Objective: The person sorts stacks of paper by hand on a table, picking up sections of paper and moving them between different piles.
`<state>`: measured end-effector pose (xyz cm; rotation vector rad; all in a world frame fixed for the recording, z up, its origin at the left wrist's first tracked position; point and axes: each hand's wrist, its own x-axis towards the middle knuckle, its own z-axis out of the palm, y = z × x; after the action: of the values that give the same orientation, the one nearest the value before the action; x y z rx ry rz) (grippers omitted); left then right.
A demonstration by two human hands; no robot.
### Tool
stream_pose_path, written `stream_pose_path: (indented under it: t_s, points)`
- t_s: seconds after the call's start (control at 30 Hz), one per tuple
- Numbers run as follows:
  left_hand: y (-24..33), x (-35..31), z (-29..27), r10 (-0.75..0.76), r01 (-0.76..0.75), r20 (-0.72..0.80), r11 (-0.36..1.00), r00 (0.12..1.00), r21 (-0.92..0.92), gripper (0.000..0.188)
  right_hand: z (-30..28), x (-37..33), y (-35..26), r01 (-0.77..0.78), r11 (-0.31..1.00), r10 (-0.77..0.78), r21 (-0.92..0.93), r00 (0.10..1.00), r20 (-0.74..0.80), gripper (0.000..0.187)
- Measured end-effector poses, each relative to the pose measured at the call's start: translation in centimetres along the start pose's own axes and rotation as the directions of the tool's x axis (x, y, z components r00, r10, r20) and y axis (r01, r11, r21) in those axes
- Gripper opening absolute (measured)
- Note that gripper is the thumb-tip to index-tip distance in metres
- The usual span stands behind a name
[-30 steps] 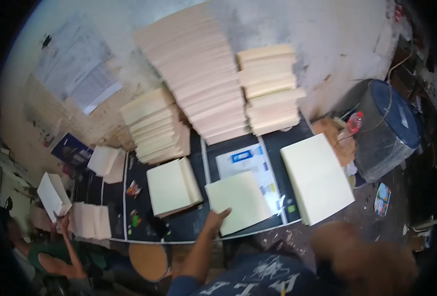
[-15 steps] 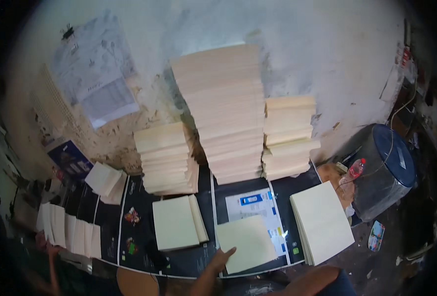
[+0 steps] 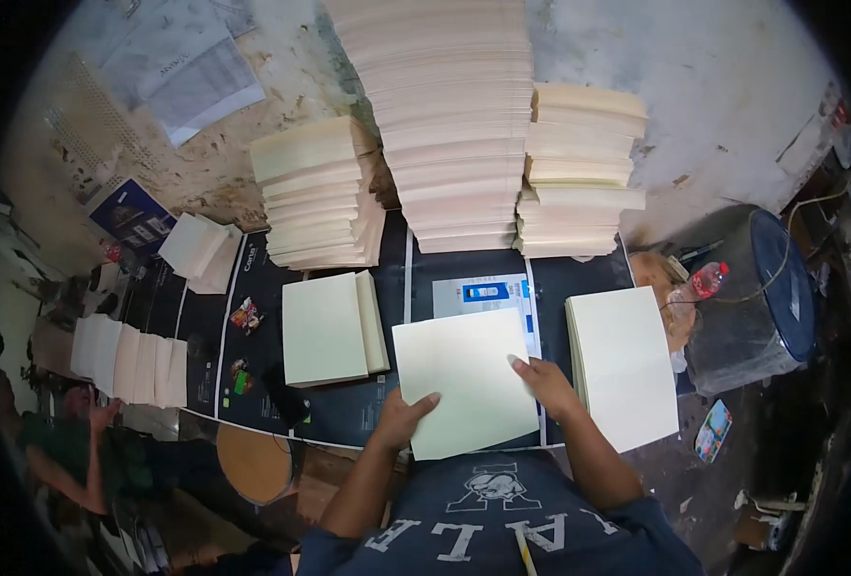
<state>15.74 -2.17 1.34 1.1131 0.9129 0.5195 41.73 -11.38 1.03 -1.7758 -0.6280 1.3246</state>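
Note:
A rectangular cream sheet of paper [image 3: 469, 370] is held in front of my body, above the near edge of the table. My left hand [image 3: 406, 419] grips its lower left side, with the thumb on top and the fingers underneath. On its right side, my right hand [image 3: 545, 382] pinches it the same way. Whether it is one sheet or a thin bundle, I cannot tell. Behind it a printed blue and white paper [image 3: 483, 294] lies partly covered. A stack of cream sheets [image 3: 323, 331] lies to the left, and another cream stack [image 3: 625, 370] to the right.
Tall piles of folded sheets [image 3: 454, 125] stand against the wall. A dark table [image 3: 325, 413] with white lines bears everything. On the right are a red-capped bottle [image 3: 706, 280] and a dark drum [image 3: 747, 307]. Another person [image 3: 89, 461] is at the left beside pale bundles [image 3: 128, 363].
My right hand has come in and taken hold of the sheet's right side. The left hand now grips the left side, and the sheet is closer to my body. The view has tilted down.

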Motion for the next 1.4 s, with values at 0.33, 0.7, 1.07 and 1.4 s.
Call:
stream_pose_path:
  t_s: [0.33,0.7,1.07,1.4]
  points:
    - [-0.2,-1.2,-2.4,0.157,-0.155,-0.010,0.964,0.988,-0.216,0.046,0.3,-2.4,-1.7,0.370,0.893,-0.369,-0.257,0.928,0.055,0.038]
    - [-1.3,-2.2,-6.4,0.178,-0.180,-0.041,0.897,0.983,-0.405,0.047,-4.3,-3.0,-1.4,0.183,0.863,-0.411,-0.472,0.797,-0.443,0.029]
    - [-1.6,-0.7,-6.4,0.150,-0.131,0.024,0.919,0.988,-0.371,0.047,4.4,-2.9,-2.6,0.294,0.837,-0.391,-0.462,0.912,-0.128,0.034]
    - [-1.7,-0.5,-7.6,0.171,-0.131,0.046,0.879,0.984,-0.458,0.048,5.2,-4.1,-4.4,0.289,0.803,-0.393,-0.521,0.914,-0.099,0.042]
